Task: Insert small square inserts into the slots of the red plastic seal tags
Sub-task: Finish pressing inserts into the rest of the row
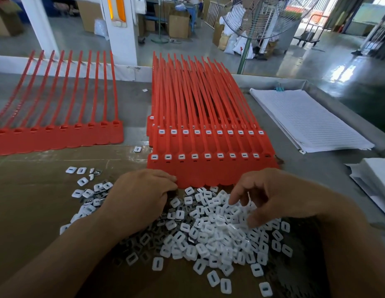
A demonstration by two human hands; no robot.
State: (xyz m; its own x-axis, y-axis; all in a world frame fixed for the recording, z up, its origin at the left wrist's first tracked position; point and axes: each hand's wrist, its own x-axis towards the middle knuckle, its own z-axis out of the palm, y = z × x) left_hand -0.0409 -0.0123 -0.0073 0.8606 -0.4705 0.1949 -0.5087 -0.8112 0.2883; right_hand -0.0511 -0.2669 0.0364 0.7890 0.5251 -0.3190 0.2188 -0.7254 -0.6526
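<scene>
A heap of small white square inserts (211,229) lies on brown cardboard in front of me. Just beyond it sits a stack of red seal tags (208,168); white inserts fill the slots of its top row, except the rightmost slot, which looks bare. My left hand (142,194) has its fingers curled down at the heap's left edge, by the near rim of the tags; what they hold is hidden. My right hand (271,194) hovers over the heap's right side with bent fingers, its fingertips touching the loose inserts.
Another strip of red tags (58,134) with bare slots lies at the far left. A pad of lined white paper (305,119) rests at the right, with more white sheets (376,179) at the right edge. A standing fan (258,20) rises behind the table.
</scene>
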